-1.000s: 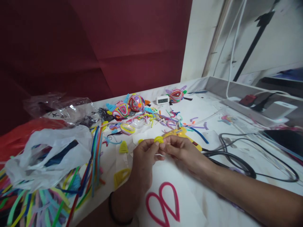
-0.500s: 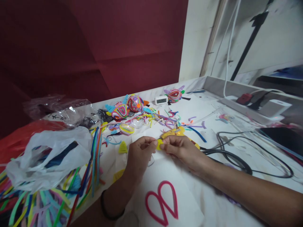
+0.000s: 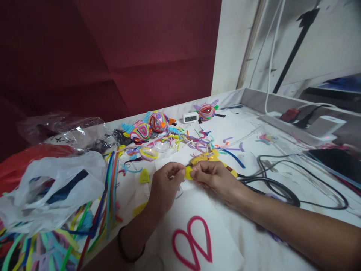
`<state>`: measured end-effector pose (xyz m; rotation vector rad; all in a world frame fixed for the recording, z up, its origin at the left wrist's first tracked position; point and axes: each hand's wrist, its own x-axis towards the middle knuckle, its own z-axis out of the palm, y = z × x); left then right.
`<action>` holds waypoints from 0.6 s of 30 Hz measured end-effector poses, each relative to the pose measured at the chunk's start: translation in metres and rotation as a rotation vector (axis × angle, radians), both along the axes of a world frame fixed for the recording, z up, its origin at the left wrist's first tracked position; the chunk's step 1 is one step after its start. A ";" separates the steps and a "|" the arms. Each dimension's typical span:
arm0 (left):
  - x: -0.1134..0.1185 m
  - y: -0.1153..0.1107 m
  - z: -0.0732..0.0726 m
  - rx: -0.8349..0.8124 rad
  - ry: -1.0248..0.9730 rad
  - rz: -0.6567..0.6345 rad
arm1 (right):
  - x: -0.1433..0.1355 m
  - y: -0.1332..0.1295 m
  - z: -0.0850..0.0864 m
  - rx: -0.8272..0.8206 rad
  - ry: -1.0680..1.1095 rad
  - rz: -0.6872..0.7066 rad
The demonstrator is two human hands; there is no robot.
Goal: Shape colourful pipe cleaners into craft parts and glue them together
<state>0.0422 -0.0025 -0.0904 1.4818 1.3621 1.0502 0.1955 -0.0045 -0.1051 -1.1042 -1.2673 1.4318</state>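
Between my fingertips is a small yellow piece (image 3: 188, 173), which looks like coiled pipe cleaner. My left hand (image 3: 168, 184) pinches it from the left, and my right hand (image 3: 216, 176) pinches it from the right. Just behind my right hand lies a yellow hot glue gun (image 3: 207, 157), its nozzle close to the piece. Left of my left hand rests a yellow ridged pipe-cleaner piece (image 3: 144, 175), with another yellow piece (image 3: 139, 209) partly hidden by my wrist. Below my hands, a white sheet (image 3: 222, 241) carries two pink loop shapes (image 3: 184, 246).
Pipe cleaners (image 3: 42, 244) and a white plastic bag (image 3: 81, 169) crowd the left. Several colourful fish-like crafts (image 3: 140, 131) and a small digital clock (image 3: 190, 117) stand at the back. A black cable (image 3: 284, 192), a power strip (image 3: 304, 131) and a dark phone-like slab (image 3: 335, 162) occupy the right.
The camera view has shifted slightly, so most things sit a little further left. Both hands keep their pinch on the yellow piece, with hardly any movement.
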 end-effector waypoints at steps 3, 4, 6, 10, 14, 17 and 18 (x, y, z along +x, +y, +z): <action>0.000 -0.001 0.000 0.000 -0.016 -0.011 | 0.000 0.001 -0.002 0.005 -0.015 -0.003; 0.000 -0.001 0.000 0.003 -0.011 -0.019 | 0.000 0.002 -0.002 0.005 -0.018 -0.003; -0.002 -0.001 -0.001 0.025 0.025 -0.043 | 0.000 0.002 -0.003 0.007 -0.023 -0.002; -0.006 -0.001 -0.005 0.133 0.159 -0.091 | 0.000 0.002 -0.002 0.017 -0.031 0.004; -0.007 -0.002 -0.004 0.227 0.265 -0.111 | 0.000 0.001 0.000 0.035 -0.044 0.021; -0.006 -0.002 -0.001 0.325 0.351 -0.122 | 0.000 0.001 0.000 0.052 -0.052 0.028; -0.006 -0.002 0.001 0.361 0.382 -0.127 | 0.000 0.001 0.000 0.056 -0.056 0.030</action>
